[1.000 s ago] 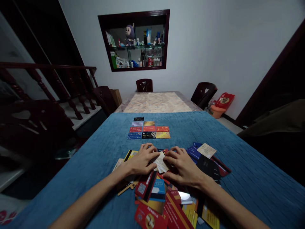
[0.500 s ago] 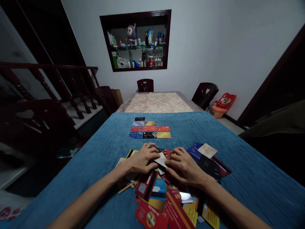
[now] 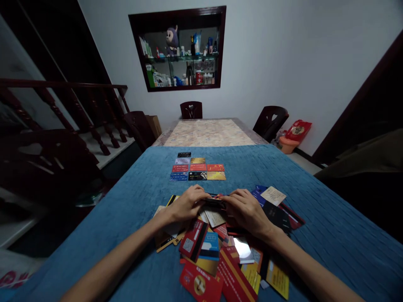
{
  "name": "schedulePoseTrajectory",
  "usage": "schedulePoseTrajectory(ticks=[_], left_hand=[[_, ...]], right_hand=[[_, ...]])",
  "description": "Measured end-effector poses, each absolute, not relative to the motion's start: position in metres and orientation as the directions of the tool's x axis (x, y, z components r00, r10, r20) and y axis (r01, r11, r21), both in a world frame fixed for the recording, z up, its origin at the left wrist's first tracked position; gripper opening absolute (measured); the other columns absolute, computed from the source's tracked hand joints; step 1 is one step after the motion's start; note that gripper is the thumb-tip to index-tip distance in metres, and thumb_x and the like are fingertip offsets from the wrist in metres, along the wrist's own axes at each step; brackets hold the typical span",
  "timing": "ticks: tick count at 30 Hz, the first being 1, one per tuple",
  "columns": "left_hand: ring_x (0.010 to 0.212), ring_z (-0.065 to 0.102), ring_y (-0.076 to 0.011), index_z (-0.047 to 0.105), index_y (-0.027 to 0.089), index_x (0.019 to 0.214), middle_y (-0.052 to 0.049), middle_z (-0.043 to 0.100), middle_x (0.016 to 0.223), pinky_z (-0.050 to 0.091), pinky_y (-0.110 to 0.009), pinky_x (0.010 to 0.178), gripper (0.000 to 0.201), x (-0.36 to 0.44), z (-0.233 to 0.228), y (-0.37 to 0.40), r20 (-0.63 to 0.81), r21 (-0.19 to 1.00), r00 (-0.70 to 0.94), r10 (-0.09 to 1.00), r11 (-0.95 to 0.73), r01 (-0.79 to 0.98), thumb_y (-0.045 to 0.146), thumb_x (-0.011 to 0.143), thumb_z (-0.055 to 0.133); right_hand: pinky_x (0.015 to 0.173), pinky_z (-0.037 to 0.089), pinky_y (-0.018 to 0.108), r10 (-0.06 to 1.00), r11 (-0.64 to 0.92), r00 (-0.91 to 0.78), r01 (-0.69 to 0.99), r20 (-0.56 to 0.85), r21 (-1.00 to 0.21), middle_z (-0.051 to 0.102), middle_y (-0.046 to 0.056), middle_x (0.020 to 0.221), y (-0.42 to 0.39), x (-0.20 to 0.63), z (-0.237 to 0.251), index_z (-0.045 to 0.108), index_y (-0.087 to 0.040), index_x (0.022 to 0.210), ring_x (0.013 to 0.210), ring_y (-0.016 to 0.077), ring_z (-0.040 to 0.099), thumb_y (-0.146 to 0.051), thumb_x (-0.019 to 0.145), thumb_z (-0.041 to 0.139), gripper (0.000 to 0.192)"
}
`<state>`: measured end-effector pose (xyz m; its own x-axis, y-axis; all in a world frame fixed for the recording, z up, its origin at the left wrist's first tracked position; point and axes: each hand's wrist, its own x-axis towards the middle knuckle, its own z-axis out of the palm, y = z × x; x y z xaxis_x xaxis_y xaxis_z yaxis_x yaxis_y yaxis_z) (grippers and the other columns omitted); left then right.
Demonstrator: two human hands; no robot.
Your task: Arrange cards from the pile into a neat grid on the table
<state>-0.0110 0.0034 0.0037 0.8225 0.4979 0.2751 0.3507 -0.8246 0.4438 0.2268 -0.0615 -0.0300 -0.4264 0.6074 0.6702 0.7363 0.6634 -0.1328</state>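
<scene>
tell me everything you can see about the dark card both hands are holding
The dark card is small, thin and looks like plastic. It is held edge-on just above the card pile, pinched between the left hand and the right hand, so its face is hidden. It sits roughly level, over the blue cloth.

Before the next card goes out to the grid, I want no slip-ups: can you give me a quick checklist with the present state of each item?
1. Dark card held by both hands: ok, the left hand and right hand pinch it at either end, above the pile.
2. Only one card lifted: cannot tell, it shows edge-on.
3. Card face readable: cannot tell, too dark and small.
4. Laid-out grid of cards tidy: ok, rows lie flat and aligned on the blue cloth.
5. Path from hands to grid free: ok, only bare cloth lies between.
6. Loose pile on the cloth: ok, no card hangs over the edge.
</scene>
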Motion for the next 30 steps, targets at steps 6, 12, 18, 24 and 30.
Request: schedulePoseTrajectory(ticks=[6, 12, 18, 24, 30], left_hand=[[0.104, 0.057, -0.0194, 0.058, 0.018, 0.124, -0.008, 0.063, 0.110, 0.048, -0.033, 0.090, 0.044, -0.0125, -0.0006, 0.0045, 0.303, 0.484, 0.779, 0.549, -0.792, 0.371, 0.004, 0.083, 0.047], [0.099, 0.058, -0.0193, 0.064, 0.015, 0.115, -0.008, 0.067, 0.103, 0.048, -0.032, 0.089, 0.039, -0.0111, -0.0036, 0.0050, 0.331, 0.478, 0.769, 0.548, -0.799, 0.364, 0.004, 0.081, 0.048], [0.097, 0.059, -0.0193, 0.065, 0.018, 0.114, -0.007, 0.069, 0.101, 0.049, -0.032, 0.088, 0.040, -0.0091, -0.0057, 0.0024, 0.340, 0.493, 0.737, 0.584, -0.778, 0.388, 0.004, 0.080, 0.048], [0.093, 0.060, -0.0185, 0.068, 0.016, 0.109, -0.007, 0.069, 0.100, 0.049, -0.031, 0.085, 0.038, -0.0074, -0.0034, -0.0010, 0.368, 0.539, 0.690, 0.623, -0.748, 0.387, 0.002, 0.079, 0.049], [0.092, 0.062, -0.0184, 0.069, 0.016, 0.107, -0.007, 0.069, 0.098, 0.050, -0.030, 0.083, 0.035, -0.0059, -0.0064, -0.0022, 0.402, 0.560, 0.649, 0.646, -0.734, 0.384, 0.003, 0.079, 0.050]], right_hand=[[0.070, 0.041, 0.034, 0.631, 0.636, -0.410, 0.760, 0.659, -0.137, 0.069, 0.007, 0.084, -0.0597, 0.2276, -0.0311, 0.065, -0.020, 0.113, 0.076, 0.0197, 0.055, -0.024, 0.100, 0.038, 0.030], [0.070, 0.039, 0.034, 0.641, 0.628, -0.417, 0.768, 0.644, -0.128, 0.069, 0.007, 0.086, -0.0592, 0.2266, -0.0323, 0.064, -0.020, 0.114, 0.079, 0.0197, 0.054, -0.021, 0.100, 0.038, 0.029], [0.074, 0.039, 0.036, 0.643, 0.615, -0.421, 0.782, 0.640, -0.105, 0.068, 0.010, 0.098, -0.0575, 0.2256, -0.0350, 0.060, -0.016, 0.117, 0.087, 0.0216, 0.054, -0.018, 0.097, 0.043, 0.027], [0.079, 0.043, 0.039, 0.632, 0.601, -0.418, 0.796, 0.653, -0.073, 0.064, 0.013, 0.109, -0.0587, 0.2239, -0.0331, 0.058, -0.019, 0.122, 0.097, 0.0247, 0.055, -0.021, 0.094, 0.051, 0.029], [0.081, 0.044, 0.040, 0.604, 0.593, -0.440, 0.805, 0.665, -0.006, 0.063, 0.014, 0.112, -0.0598, 0.2230, -0.0325, 0.056, -0.017, 0.123, 0.099, 0.0261, 0.054, -0.019, 0.090, 0.057, 0.034]])
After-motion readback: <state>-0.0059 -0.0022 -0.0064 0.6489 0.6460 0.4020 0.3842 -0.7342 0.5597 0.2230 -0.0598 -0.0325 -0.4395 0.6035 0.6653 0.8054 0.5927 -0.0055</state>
